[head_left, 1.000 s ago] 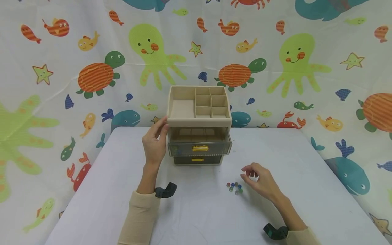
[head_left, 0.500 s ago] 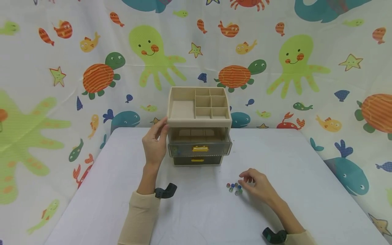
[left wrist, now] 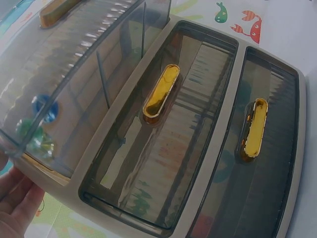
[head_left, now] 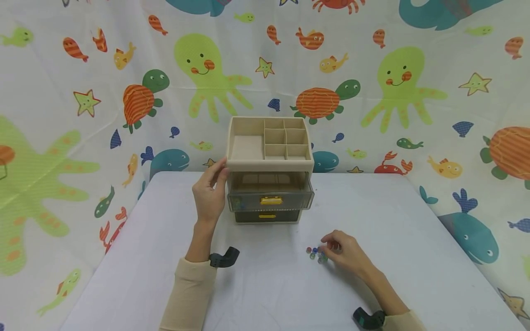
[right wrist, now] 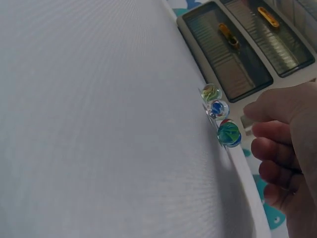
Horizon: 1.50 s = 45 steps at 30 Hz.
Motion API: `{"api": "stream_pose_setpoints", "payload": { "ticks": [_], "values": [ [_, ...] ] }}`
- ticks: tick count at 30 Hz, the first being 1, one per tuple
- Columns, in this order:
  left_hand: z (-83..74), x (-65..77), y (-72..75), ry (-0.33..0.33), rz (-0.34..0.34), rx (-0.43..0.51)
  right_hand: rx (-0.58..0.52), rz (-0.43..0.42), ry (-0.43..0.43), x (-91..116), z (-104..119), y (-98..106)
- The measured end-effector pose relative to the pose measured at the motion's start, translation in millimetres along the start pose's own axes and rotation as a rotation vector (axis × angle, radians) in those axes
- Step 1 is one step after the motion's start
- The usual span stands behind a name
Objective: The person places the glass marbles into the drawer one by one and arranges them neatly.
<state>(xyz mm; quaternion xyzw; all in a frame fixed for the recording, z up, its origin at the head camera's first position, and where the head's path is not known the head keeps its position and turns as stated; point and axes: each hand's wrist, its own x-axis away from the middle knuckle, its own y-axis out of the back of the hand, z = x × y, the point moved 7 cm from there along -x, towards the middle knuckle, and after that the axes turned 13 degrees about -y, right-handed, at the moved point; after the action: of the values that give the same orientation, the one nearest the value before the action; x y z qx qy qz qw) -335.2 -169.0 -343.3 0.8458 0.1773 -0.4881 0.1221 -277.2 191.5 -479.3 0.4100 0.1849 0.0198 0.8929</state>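
Note:
A cream desktop organizer [head_left: 270, 166] stands at the table's back, its top drawer [head_left: 248, 202] pulled out. My left hand [head_left: 208, 195] rests its fingertips against the organizer's left side. Through the clear drawer, the left wrist view shows a blue marble [left wrist: 45, 108] and greenish marbles [left wrist: 40, 145] in one corner. Several glass marbles [head_left: 308, 250] lie on the table in front and to the right. My right hand [head_left: 347, 253] reaches over their right edge, fingers loosely bent. In the right wrist view its thumb is beside a green-blue marble [right wrist: 229, 133]; no marble shows in its grasp.
Below the open drawer are two closed drawers with gold handles [left wrist: 255, 130]. The organizer's top has one wide compartment [head_left: 247, 147] and several small ones. A white cloth [head_left: 265, 285] covers the table. Behind hangs a sea-animal curtain [head_left: 265, 46].
My right hand has moved left and slightly down to the marbles, now covering some of them. The left hand stays at the organizer's side, and the drawer is still open.

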Motion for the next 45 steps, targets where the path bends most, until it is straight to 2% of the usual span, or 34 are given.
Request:
{"api": "stream_pose_setpoints", "payload": {
  "ticks": [5,18,30,45],
  "values": [
    [-0.7,-0.4,0.1,-0.004,-0.002,0.001,0.015,0.032,-0.030,0.2,-3.6,-4.2],
    [0.8,0.1,0.3,-0.012,0.004,-0.017,0.086,0.145,-0.213,-0.1,-12.2,-15.6],
    [-1.9,-0.3,0.0,-0.022,0.005,-0.015,0.098,0.161,-0.252,-0.6,-13.0,-19.8],
    [0.1,0.5,-0.6,-0.033,0.001,-0.005,0.090,0.138,-0.225,-0.5,-11.7,-18.5]
  ]
}}
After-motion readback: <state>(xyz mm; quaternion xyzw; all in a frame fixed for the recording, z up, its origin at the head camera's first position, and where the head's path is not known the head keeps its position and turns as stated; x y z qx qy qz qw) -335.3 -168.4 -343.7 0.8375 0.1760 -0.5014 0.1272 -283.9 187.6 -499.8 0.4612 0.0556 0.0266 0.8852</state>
